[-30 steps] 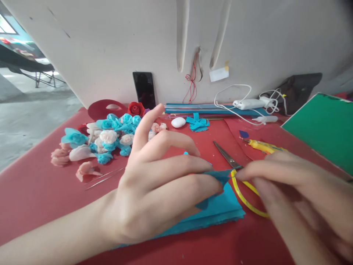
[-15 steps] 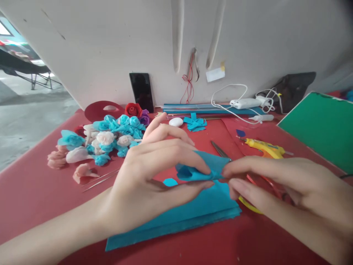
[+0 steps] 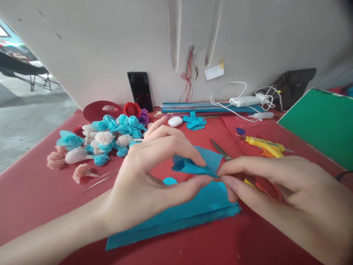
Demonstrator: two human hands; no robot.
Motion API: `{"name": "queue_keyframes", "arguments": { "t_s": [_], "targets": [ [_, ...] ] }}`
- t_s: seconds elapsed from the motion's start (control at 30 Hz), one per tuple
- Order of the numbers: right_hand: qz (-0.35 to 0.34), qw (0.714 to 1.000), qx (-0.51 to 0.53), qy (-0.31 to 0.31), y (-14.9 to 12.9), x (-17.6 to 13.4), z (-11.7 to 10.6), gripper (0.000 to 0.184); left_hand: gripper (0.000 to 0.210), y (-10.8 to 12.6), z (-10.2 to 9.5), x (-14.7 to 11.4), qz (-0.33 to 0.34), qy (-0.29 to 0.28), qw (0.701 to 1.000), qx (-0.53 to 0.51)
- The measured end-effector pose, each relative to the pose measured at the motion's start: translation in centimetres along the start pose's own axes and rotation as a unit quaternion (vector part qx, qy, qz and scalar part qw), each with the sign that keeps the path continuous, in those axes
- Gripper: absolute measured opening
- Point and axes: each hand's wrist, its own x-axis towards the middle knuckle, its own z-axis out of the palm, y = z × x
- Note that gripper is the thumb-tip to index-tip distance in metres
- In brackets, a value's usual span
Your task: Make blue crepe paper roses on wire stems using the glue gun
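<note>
A small piece of blue crepe paper [image 3: 190, 166], partly rolled, is held in the air between both hands. My left hand [image 3: 154, 173] steadies the roll with its index finger on top and the thumb just below. Its other fingers are lifted. My right hand [image 3: 278, 191] pinches the gathered lower end of the paper between thumb and index finger. Beneath the hands lies a stack of blue paper sheets [image 3: 171, 221], partly hidden by the left hand. A small blue paper disc [image 3: 170, 180] shows between the left thumb and fingers.
Finished paper flowers [image 3: 110, 136] are heaped at left, near thin wires [image 3: 100, 181]. Scissors [image 3: 220, 150] lie partly under my right hand, beside a yellow glue gun [image 3: 263, 146]. Blue strips [image 3: 195, 121], a phone [image 3: 140, 92], a power strip [image 3: 245, 101] and a green board [image 3: 320, 127] stand behind.
The blue paper's roll has shifted slightly left and up. My right thumb and fingertips have come in closer to the left thumb at the paper's gathered end.
</note>
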Motion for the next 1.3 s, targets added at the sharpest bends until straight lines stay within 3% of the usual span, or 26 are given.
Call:
{"name": "queue_keyframes", "arguments": {
  "t_s": [0.1,0.27,0.5,0.93,1.13,1.2,1.3],
  "targets": [
    [-0.006,1.0,-0.004,0.009,-0.1,0.0,0.2,0.013,0.021,0.1,0.2,-0.4,-0.03,0.011,0.999,-0.027],
    [-0.032,0.999,-0.007,0.008,-0.3,-0.1,0.1,0.015,0.06,0.4,0.8,-0.4,-0.155,0.03,0.977,-0.139],
    [-0.038,0.999,0.016,-0.035,-0.3,-0.1,0.0,0.015,0.043,0.5,0.7,-0.1,-0.216,0.012,0.973,-0.08],
    [-0.077,0.994,-0.07,0.04,-0.7,-0.1,0.8,0.014,0.02,1.0,0.8,0.3,-0.295,-0.032,0.916,-0.27],
    [-0.085,0.995,-0.023,0.048,-0.8,0.1,0.6,0.012,0.013,0.7,0.7,0.3,-0.287,-0.015,0.895,-0.341],
    [-0.057,0.997,0.001,0.056,-0.6,0.1,0.5,0.012,0.016,0.5,0.6,0.3,-0.261,0.001,0.909,-0.325],
    [-0.027,0.997,0.037,0.054,-0.4,0.0,0.3,0.013,0.037,0.1,0.7,0.2,-0.196,0.054,0.962,-0.184]
  ]
}}
